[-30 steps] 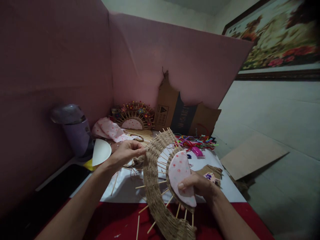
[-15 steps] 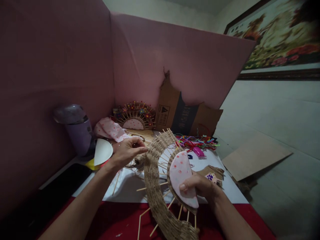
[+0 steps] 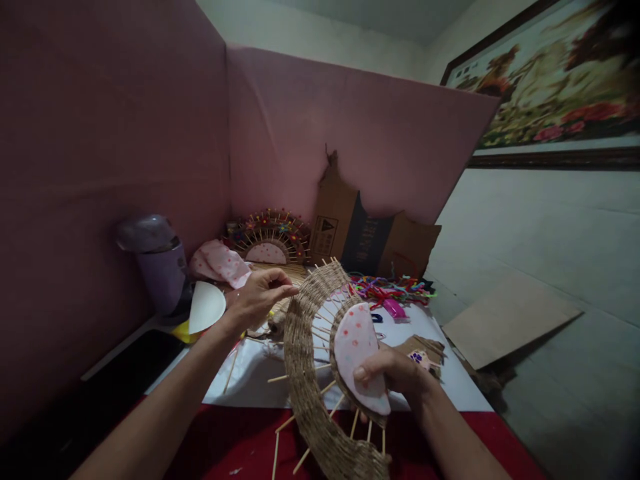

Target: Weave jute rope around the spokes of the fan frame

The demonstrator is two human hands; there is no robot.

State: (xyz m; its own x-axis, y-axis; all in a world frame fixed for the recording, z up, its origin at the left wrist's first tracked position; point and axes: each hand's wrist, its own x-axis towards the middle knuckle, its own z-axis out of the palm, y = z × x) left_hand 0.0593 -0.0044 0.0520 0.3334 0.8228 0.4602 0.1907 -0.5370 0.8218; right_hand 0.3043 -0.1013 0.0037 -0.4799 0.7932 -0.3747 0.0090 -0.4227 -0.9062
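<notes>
My right hand [image 3: 395,373] grips a half-round woven twine fan [image 3: 305,340], its thumb on the spotted fabric half-circle [image 3: 356,347] and its fingers behind. Thin wooden sticks [image 3: 295,423] radiate from the half-circle through the broad twine band, and some jut out past the outer edge. One stick at the lower left is bent or snapped. My left hand [image 3: 263,293] is closed in a pinch at the band's upper left edge. What lies between its fingertips, if anything, is too small to make out.
Behind stands a similar fan [image 3: 267,243] with colourful flowers, beside torn cardboard [image 3: 370,233]. Colourful pipe cleaners [image 3: 393,288] lie at the back right. On the left are a purple cup [image 3: 163,273], spotted cloth [image 3: 217,261], a white half-disc [image 3: 207,307] and a dark flat object [image 3: 137,357].
The fan and my right hand have shifted slightly left in view. My left hand stays pinched by the band's edge, and the camera view has tilted a little.
</notes>
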